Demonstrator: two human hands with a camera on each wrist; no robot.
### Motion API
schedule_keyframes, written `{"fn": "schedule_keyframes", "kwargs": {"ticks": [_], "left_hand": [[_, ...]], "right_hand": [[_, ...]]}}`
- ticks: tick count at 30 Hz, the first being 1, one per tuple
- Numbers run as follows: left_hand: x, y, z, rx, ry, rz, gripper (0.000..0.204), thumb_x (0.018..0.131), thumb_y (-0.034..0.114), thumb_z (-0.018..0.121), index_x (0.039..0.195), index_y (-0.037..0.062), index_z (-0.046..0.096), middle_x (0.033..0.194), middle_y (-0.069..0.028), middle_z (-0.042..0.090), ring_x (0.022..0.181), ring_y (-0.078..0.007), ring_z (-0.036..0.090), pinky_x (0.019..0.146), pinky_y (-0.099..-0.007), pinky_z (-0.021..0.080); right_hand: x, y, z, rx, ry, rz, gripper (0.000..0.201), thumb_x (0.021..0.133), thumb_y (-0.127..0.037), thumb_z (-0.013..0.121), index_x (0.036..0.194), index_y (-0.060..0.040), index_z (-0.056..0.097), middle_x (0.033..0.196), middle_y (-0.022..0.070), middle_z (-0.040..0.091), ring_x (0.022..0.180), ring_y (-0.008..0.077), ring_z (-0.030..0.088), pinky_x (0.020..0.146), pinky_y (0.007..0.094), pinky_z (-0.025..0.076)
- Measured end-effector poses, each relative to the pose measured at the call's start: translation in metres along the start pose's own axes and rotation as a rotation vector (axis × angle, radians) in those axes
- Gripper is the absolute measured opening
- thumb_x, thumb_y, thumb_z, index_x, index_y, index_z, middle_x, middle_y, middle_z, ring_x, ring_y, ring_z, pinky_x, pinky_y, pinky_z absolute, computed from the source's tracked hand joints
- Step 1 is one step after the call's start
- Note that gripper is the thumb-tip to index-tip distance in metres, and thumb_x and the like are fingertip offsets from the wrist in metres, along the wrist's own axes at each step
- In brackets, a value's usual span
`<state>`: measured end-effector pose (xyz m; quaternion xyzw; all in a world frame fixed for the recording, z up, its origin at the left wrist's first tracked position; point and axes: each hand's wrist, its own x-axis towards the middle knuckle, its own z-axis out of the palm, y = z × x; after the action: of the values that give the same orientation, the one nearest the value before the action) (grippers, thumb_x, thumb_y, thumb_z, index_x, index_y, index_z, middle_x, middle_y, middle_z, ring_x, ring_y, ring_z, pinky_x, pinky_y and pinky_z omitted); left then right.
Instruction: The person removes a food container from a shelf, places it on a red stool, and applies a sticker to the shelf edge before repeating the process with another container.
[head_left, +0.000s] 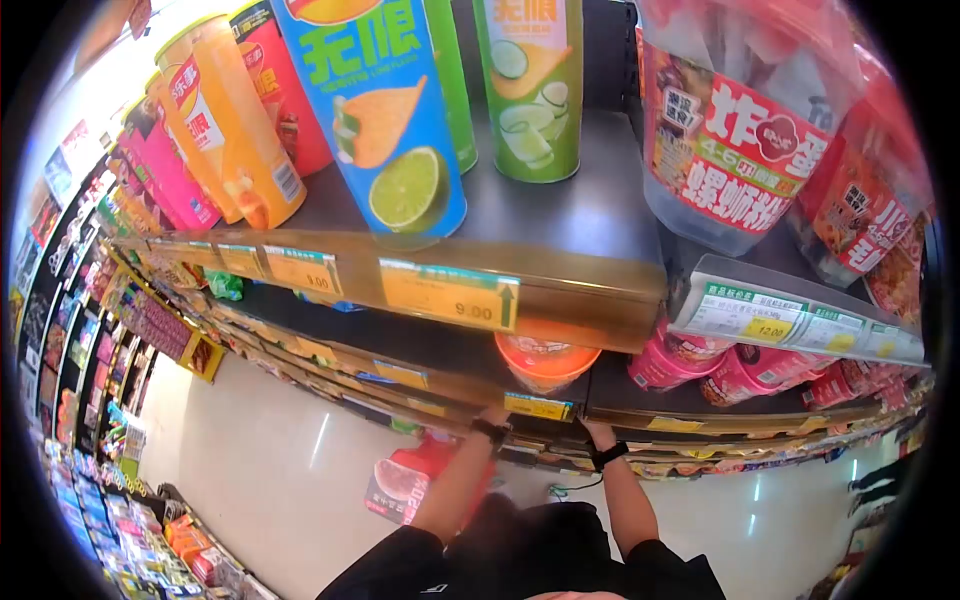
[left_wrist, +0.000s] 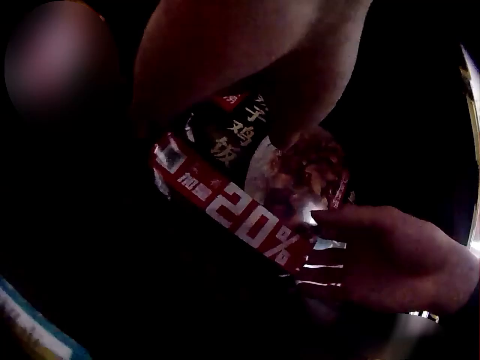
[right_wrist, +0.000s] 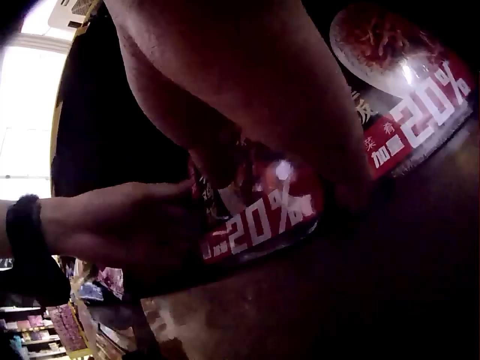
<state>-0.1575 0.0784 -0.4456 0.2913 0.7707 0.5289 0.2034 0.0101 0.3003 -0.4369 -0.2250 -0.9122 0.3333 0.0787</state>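
Both hands reach in below a shelf edge, so the head view catches only part of the left hand [head_left: 492, 415] and right hand [head_left: 598, 432]. Between them is a dark boxed rice meal [left_wrist: 255, 225] with a red band reading 20%. In the left wrist view, the left hand [left_wrist: 247, 60] holds it from above, and the right hand [left_wrist: 397, 259] grips its near end, thumb on top. The right wrist view has the left hand [right_wrist: 131, 225] at one side of the box [right_wrist: 262, 225], the right hand [right_wrist: 247, 82] over it. Deep shade hides some fingertips.
A similar box [right_wrist: 420, 112] lies beside the held one. Above, tall chip cans [head_left: 380, 130] and plastic noodle tubs [head_left: 740, 140] line the upper shelf [head_left: 620, 220]. An orange tub [head_left: 548, 360] sits just above the hands. A red package [head_left: 405, 485] is by the left forearm.
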Motion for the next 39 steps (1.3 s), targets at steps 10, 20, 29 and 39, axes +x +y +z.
{"fn": "schedule_keyframes", "kwargs": {"ticks": [10, 20, 29, 39], "left_hand": [[0.001, -0.002, -0.016, -0.026, -0.076, 0.038, 0.039, 0.087, 0.03, 0.063, 0.114, 0.0028, 0.062, 0.114, -0.0177, 0.064, 0.109, -0.0313, 0.058, 0.094, -0.0405, 0.044], [-0.013, 0.049, -0.014, 0.403, 0.153, 0.266, 0.019, 0.086, 0.016, 0.06, 0.093, -0.0009, 0.063, 0.083, -0.0209, 0.065, 0.082, -0.0411, 0.063, 0.068, -0.0448, 0.049], [-0.012, 0.052, -0.007, 0.626, 0.192, 0.229, 0.029, 0.091, 0.029, 0.055, 0.1, 0.0029, 0.066, 0.091, -0.0208, 0.067, 0.085, -0.0404, 0.063, 0.072, -0.0483, 0.051], [0.005, 0.042, -0.007, 0.644, 0.407, 0.505, 0.027, 0.071, 0.025, 0.079, 0.081, 0.0044, 0.065, 0.07, -0.0107, 0.063, 0.069, -0.0316, 0.063, 0.065, -0.0407, 0.048]], "right_hand": [[-0.005, -0.01, 0.016, 0.051, 0.258, -0.055, 0.036, 0.089, -0.031, 0.056, 0.109, -0.001, 0.061, 0.107, 0.0197, 0.065, 0.103, 0.0395, 0.058, 0.096, 0.0461, 0.043], [-0.02, -0.062, -0.023, 0.13, 0.428, -0.232, 0.027, 0.088, -0.027, 0.063, 0.093, -0.0009, 0.067, 0.087, 0.0193, 0.066, 0.084, 0.0417, 0.061, 0.075, 0.0479, 0.047], [-0.016, -0.05, -0.007, 0.092, 0.486, -0.192, 0.022, 0.086, -0.027, 0.065, 0.094, -0.0065, 0.069, 0.092, 0.0168, 0.067, 0.086, 0.0394, 0.061, 0.077, 0.0483, 0.047], [-0.018, -0.068, -0.027, 0.158, 0.354, -0.126, 0.034, 0.085, -0.038, 0.065, 0.099, -0.0075, 0.068, 0.095, 0.0158, 0.067, 0.089, 0.0377, 0.062, 0.076, 0.0465, 0.048]]}}
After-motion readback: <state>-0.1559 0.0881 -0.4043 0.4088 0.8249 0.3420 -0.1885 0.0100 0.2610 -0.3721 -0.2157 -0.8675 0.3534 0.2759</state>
